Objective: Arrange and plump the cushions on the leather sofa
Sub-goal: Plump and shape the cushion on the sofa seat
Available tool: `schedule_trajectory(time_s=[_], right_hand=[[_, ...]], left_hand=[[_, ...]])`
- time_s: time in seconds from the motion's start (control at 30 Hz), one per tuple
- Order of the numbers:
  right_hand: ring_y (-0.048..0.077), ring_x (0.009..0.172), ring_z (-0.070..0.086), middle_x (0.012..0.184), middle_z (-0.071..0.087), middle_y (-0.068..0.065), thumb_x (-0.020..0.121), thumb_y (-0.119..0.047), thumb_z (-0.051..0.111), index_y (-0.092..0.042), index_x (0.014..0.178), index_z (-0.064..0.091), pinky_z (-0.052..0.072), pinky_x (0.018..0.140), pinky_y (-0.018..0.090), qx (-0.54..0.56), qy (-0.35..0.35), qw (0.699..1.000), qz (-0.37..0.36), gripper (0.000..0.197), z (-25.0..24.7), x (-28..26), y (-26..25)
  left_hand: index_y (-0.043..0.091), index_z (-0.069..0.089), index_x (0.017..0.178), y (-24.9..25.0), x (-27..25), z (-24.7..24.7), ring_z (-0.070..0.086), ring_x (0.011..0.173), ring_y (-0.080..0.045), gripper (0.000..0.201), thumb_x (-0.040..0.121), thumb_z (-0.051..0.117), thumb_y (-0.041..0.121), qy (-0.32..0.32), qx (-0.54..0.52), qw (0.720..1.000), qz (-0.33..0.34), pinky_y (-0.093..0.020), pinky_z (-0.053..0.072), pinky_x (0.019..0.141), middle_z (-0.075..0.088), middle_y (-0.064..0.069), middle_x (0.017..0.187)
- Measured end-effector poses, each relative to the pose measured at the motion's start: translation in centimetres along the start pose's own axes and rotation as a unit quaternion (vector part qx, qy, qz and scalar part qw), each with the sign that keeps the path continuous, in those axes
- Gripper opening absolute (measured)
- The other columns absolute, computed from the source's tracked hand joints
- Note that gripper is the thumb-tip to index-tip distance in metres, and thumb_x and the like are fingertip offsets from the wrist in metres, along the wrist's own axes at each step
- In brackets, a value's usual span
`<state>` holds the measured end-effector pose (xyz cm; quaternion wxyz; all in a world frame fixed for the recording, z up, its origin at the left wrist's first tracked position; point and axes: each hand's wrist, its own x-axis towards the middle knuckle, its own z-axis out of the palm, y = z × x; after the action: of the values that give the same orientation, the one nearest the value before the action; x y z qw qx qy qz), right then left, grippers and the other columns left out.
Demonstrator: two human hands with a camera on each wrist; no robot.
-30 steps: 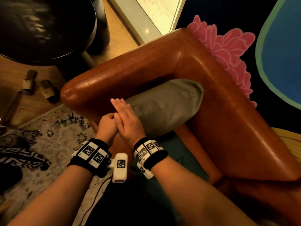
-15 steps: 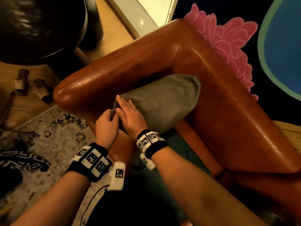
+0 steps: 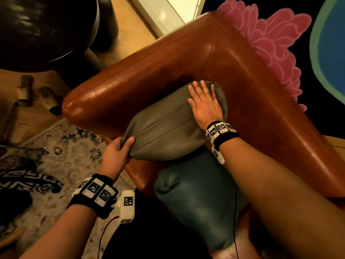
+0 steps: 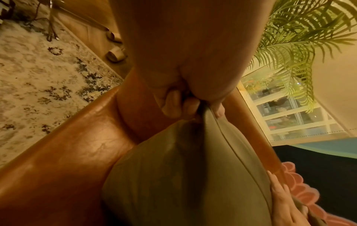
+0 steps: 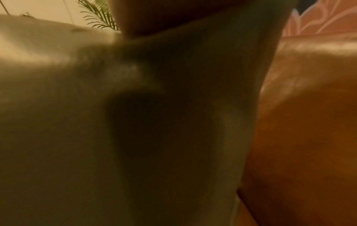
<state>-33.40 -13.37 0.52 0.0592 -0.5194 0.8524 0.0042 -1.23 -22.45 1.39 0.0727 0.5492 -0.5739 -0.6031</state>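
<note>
A grey-olive cushion [image 3: 168,128] stands in the corner of the brown leather sofa [image 3: 168,58], against its armrest. My left hand [image 3: 119,150] pinches the cushion's near left corner, thumb on top; the left wrist view shows the fingers [image 4: 172,105] bunched on that corner of the cushion [image 4: 183,175]. My right hand [image 3: 204,101] lies flat with straight fingers on the cushion's far right end. In the right wrist view only blurred cushion fabric [image 5: 96,122] and sofa leather [image 5: 309,107] show. A dark teal leather cushion [image 3: 197,199] lies on the seat below.
A patterned pale rug [image 3: 61,165] covers the floor left of the sofa. A dark round table [image 3: 46,25] stands at top left, with small objects [image 3: 26,88] on the wood floor. Behind the sofa lie a pink flower-shaped mat [image 3: 270,45] and a blue one [image 3: 332,43].
Both hands were together at the cushion's near left corner. The right hand has moved across to its far right end and lies flat there. The left hand still holds the corner.
</note>
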Motion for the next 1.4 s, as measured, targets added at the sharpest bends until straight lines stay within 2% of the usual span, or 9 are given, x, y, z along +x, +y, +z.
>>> schedule_trajectory(time_s=[0.13,0.2,0.33,0.67,0.77,1.03,1.1,1.27,1.4], right_hand=[[0.031,0.15,0.02,0.157,0.036,0.004,0.104,-0.05,0.022,-0.029,0.148,0.038,-0.011,0.116,0.057,-0.002,0.025,0.971,0.238,0.052,-0.6,0.3,3.2],[0.039,0.136,0.04,0.141,0.049,0.015,0.103,-0.053,0.024,-0.02,0.136,0.049,0.018,0.116,0.056,0.125,-0.03,0.931,0.341,0.053,-1.0,-0.3,5.1],[0.024,0.082,0.057,0.081,0.058,-0.001,0.102,-0.051,0.037,-0.011,0.103,0.058,0.035,0.069,0.031,0.356,0.071,0.873,0.326,0.045,-1.8,-2.1,3.4],[-0.003,0.068,0.051,0.072,0.057,-0.011,0.091,-0.037,0.065,-0.013,0.087,0.06,0.044,0.07,0.027,0.459,0.252,0.84,0.14,0.025,-14.7,-4.1,-3.2],[0.01,0.076,0.059,0.081,0.062,-0.002,0.092,-0.037,0.063,-0.011,0.094,0.061,0.045,0.069,0.031,0.441,0.213,0.871,0.033,0.026,-15.1,-8.4,-9.7],[0.033,0.11,0.057,0.121,0.061,0.011,0.098,-0.031,0.052,-0.017,0.129,0.059,0.046,0.092,0.044,0.315,-0.084,0.945,-0.033,0.035,-1.0,-14.5,-18.9],[0.023,0.105,0.061,0.117,0.067,0.007,0.1,-0.026,0.052,-0.017,0.126,0.064,0.046,0.095,0.034,0.441,-0.045,0.895,0.053,0.03,-0.3,-14.7,-17.4],[0.015,0.067,0.058,0.088,0.06,0.002,0.1,-0.006,0.043,-0.023,0.109,0.057,0.047,0.06,0.026,0.592,0.163,0.626,0.481,0.024,2.7,-17.0,-8.6],[0.022,0.098,0.058,0.114,0.056,-0.001,0.104,-0.017,0.043,-0.03,0.127,0.051,0.054,0.079,0.043,0.675,0.059,0.536,0.503,0.028,4.9,-17.2,-7.1]], left_hand=[[0.007,0.062,0.093,-0.7,-0.1,-0.8,0.049,0.055,-0.019,0.038,0.095,0.059,0.045,0.004,-0.045,0.999,-0.03,-0.032,0.037,0.051,0.055,-0.003,0.064],[0.005,0.064,0.092,-1.5,-0.5,-1.3,0.052,0.053,-0.019,0.046,0.093,0.059,0.05,0.002,-0.041,0.998,-0.037,-0.034,0.04,0.054,0.059,-0.003,0.062],[0.008,0.068,0.114,-2.2,-0.6,-1.7,0.069,0.088,-0.027,0.039,0.094,0.062,0.041,-0.021,-0.139,0.988,-0.058,-0.04,0.053,0.07,0.075,-0.012,0.103],[-0.002,0.063,0.112,-6.3,-1.0,-3.7,0.069,0.094,-0.025,0.031,0.092,0.065,0.023,-0.087,-0.134,0.98,-0.119,-0.031,0.055,0.072,0.072,-0.014,0.11],[0.009,0.058,0.097,-6.5,-0.3,-4.0,0.062,0.083,-0.026,0.001,0.098,0.058,0.009,-0.043,0.017,0.985,-0.165,-0.042,0.053,0.081,0.062,-0.026,0.112],[0.024,0.068,0.118,2.7,1.4,-2.5,0.065,0.113,-0.024,0.029,0.094,0.063,0.039,-0.145,0.041,0.988,-0.03,-0.051,0.054,0.095,0.069,-0.006,0.12],[0.021,0.068,0.119,4.0,2.7,-1.7,0.065,0.111,-0.02,0.029,0.092,0.068,0.03,-0.178,0.118,0.977,0.004,-0.041,0.054,0.094,0.069,-0.004,0.118],[0.015,0.051,0.119,6.8,7.9,-1.7,0.065,0.06,-0.017,0.026,0.101,0.052,0.034,-0.185,0.186,0.965,-0.006,-0.033,0.051,0.063,0.062,-0.011,0.095],[0.025,0.051,0.134,8.7,12.7,-1.2,0.062,0.1,-0.026,0.03,0.106,0.042,0.027,-0.26,0.26,0.93,0.027,-0.046,0.05,0.09,0.061,-0.007,0.12]])
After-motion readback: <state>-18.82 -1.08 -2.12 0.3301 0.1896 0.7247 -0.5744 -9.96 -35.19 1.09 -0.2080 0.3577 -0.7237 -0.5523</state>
